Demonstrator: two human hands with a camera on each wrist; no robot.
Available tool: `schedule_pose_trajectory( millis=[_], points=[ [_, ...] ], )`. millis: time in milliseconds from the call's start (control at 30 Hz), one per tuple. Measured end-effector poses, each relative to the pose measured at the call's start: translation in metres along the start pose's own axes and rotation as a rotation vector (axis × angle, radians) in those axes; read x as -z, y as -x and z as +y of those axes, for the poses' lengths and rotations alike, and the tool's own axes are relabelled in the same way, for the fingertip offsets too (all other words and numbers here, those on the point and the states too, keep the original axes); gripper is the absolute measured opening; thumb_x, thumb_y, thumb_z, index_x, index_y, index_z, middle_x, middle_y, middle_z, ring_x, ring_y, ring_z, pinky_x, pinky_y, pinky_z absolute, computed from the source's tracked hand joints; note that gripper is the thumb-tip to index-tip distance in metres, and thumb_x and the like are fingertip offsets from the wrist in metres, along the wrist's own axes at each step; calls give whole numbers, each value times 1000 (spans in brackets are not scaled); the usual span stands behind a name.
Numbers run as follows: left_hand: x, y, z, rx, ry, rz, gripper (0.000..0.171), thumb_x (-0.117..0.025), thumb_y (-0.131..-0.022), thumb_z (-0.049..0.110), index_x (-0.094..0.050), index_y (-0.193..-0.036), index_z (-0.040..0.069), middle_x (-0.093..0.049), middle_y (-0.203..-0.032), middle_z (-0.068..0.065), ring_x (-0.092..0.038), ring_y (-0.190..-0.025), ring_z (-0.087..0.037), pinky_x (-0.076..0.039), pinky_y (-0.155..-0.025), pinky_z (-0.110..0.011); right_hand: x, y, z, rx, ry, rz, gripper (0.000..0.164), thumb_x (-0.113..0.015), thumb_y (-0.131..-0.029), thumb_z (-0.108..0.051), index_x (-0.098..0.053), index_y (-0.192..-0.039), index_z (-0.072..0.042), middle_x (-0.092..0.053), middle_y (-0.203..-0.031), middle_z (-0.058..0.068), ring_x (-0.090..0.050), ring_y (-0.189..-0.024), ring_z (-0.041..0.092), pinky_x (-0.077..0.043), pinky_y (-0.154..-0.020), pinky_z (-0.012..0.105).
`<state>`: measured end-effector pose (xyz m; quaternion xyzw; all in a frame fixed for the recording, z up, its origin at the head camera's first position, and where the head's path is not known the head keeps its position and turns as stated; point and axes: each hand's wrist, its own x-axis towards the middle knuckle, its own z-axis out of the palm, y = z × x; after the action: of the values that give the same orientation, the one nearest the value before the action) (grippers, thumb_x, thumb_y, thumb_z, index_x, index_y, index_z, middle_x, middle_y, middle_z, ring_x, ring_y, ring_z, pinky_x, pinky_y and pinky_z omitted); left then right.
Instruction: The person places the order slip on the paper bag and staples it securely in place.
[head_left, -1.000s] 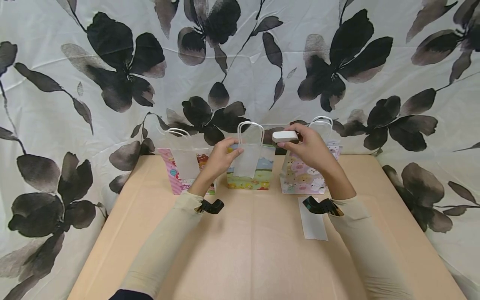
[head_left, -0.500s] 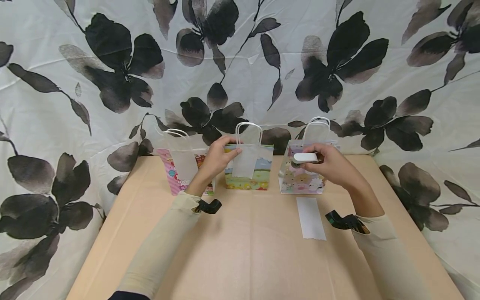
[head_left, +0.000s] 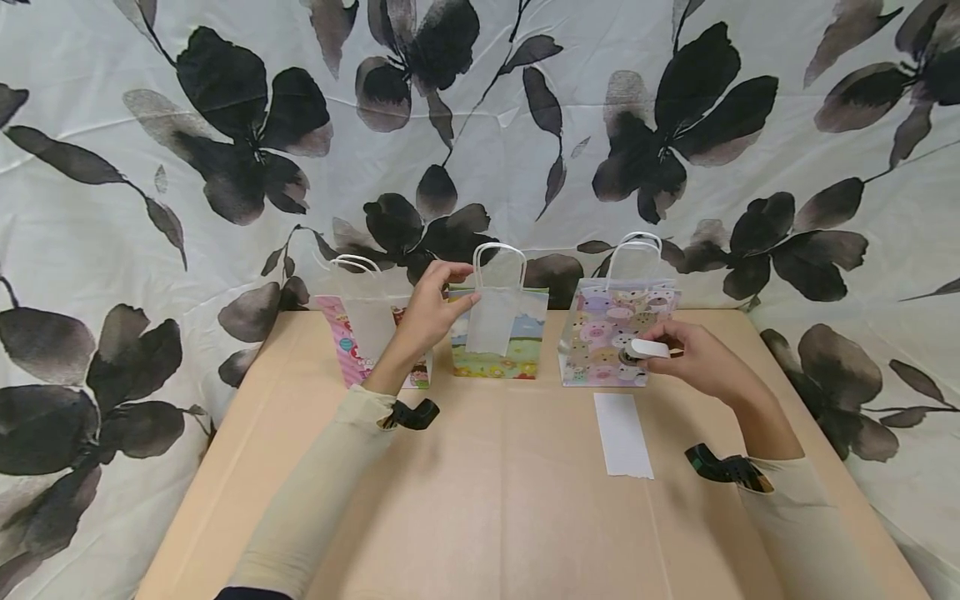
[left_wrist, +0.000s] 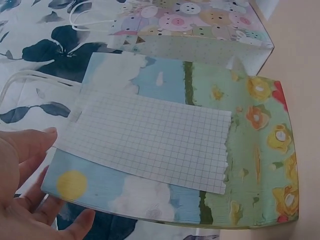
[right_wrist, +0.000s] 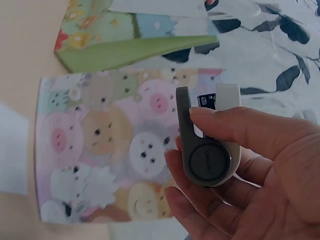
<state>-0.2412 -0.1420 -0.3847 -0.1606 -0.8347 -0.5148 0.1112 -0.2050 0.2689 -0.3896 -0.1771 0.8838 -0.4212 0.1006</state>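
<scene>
In the head view my right hand (head_left: 699,360) holds a small white and grey stapler (head_left: 648,349) in front of the animal-print gift bag (head_left: 600,325). Seen from the right wrist, the thumb lies along the stapler's (right_wrist: 227,120) side and the fingers curl round behind it. My left hand (head_left: 433,310) is at the upper left corner of the middle gift bag (head_left: 528,329), thumb and forefinger spread apart. A squared paper slip (left_wrist: 150,137) hangs down that bag's front from its top edge; in the left wrist view the thumb tip is close to the slip's upper end.
A pink gift bag (head_left: 345,342) stands at the left with a white slip (head_left: 372,325) on its front. Another white slip (head_left: 624,435) lies on the table (head_left: 480,500) before the animal-print bag. A floral cloth (head_left: 525,167) hangs behind.
My right hand has moved right and down with the stapler, away from the middle bag and across the animal-print bag. The left hand's fingers have spread at the middle bag's corner.
</scene>
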Motion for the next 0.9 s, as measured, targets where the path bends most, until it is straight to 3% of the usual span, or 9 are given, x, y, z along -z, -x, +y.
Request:
schedule_pose_trajectory(
  millis=[167,500,900],
  points=[
    [1,6,2,-15,7,7,44,-75,-93,12,-60,-134,6,-51,-130,-11,-51,-125,-31,-42,-105,-54,1,6,25,-40,45,-12,26,-74,-92,-10,-65,-113,2,-63,-116,18,-58,-100,28,-52,-76,25],
    [5,19,6,-44,16,33,50,-75,-93,14,-57,-140,9,-46,-138,-10,-47,-131,-26,-41,-111,-48,1,21,75,-88,109,3,22,-76,-89,-6,-66,-107,2,-66,-104,14,-59,-93,24,-49,-76,25],
    [12,36,9,-56,126,75,51,-77,-90,7,-58,-138,7,-48,-137,-12,-49,-127,-32,-44,-107,-53,-2,36,108,-167,202,25,28,-79,-87,-11,-67,-108,2,-67,-104,13,-57,-93,25,-48,-75,28]
  ],
)
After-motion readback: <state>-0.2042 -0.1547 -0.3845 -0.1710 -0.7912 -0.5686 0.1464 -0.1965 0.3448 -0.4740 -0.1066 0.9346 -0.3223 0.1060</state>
